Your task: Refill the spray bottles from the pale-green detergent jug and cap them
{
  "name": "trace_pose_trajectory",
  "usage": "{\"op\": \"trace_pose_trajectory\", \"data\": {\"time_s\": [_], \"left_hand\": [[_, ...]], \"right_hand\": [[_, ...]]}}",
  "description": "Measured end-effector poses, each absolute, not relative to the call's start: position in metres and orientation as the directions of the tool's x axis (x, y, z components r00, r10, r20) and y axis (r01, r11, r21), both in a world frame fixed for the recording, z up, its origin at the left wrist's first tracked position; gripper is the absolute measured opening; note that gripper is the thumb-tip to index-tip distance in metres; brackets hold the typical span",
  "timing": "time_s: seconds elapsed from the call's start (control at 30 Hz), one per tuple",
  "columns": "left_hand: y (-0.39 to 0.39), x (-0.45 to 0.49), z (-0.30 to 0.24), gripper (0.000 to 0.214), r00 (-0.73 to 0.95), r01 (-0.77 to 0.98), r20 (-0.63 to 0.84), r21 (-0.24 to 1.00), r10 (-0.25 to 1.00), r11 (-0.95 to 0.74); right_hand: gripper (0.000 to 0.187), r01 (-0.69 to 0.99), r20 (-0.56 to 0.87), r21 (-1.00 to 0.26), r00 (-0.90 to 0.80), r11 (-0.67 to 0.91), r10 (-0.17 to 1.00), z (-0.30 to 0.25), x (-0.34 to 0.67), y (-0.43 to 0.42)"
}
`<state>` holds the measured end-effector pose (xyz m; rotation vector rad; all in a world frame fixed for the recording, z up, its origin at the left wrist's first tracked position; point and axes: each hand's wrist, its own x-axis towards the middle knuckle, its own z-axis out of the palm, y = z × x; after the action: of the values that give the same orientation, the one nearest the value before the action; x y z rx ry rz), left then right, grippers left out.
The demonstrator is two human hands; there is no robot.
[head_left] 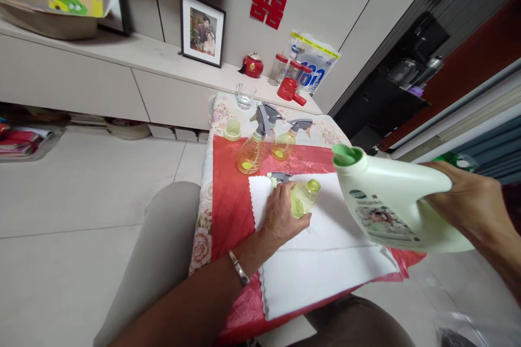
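While the left hand (pixel 280 218) grips the small yellow-green bottle (pixel 302 200) round its body, open mouth tilted to the right, the right hand (pixel 468 195) is wrapped around the handle of the pale green jug (pixel 388 195). Jug is held tilted, to the right of the left hand, its mouth facing left and apart from the bottle; no liquid seen leaving it. Handling (judged): jug stiff-walled, bulky, probably heavy if well filled; fill level cannot be told. Handle is the sound hold; smooth sides likely slippery when wet. Small bottle appears thin clear plastic, light, may give under a hard squeeze; best held by the body, below the neck. White cloth (pixel 321 276) beneath the left hand looks soft, could ruck. Grey spray head (pixel 280 177) lies just beyond that hand.
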<state>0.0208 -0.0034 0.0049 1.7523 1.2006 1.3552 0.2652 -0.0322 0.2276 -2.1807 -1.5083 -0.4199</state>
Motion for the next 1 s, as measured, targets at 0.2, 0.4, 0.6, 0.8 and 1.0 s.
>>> {"op": "trace_pose_trajectory", "data": {"time_s": [0.2,0.4,0.6,0.8,1.0], "left_hand": [[-0.003,0.021,0.006,0.073,0.061,0.281,0.401,0.872,0.914,-0.401],[-0.002,0.017,0.010,0.074,0.073,0.282,0.407,0.867,0.911,-0.410],[0.001,0.013,0.012,0.072,0.053,0.261,0.421,0.869,0.905,-0.420],[0.000,0.010,0.018,0.071,-0.013,0.256,0.446,0.867,0.895,-0.428],[-0.001,0.004,0.026,0.071,-0.137,0.265,0.506,0.847,0.852,-0.461]], "right_hand": [[0.014,0.797,0.519,-0.530,0.574,-0.288,0.634,0.194,0.280,-0.019],[0.027,0.604,0.434,-0.773,0.729,-0.197,0.530,0.123,0.296,0.009],[0.038,0.456,0.317,-0.875,0.793,-0.162,0.520,0.073,0.285,0.026],[0.034,0.455,0.333,-0.882,0.785,-0.121,0.522,0.061,0.279,0.026],[0.049,0.653,0.431,-0.741,0.639,-0.154,0.636,0.077,0.278,-0.014]]}}
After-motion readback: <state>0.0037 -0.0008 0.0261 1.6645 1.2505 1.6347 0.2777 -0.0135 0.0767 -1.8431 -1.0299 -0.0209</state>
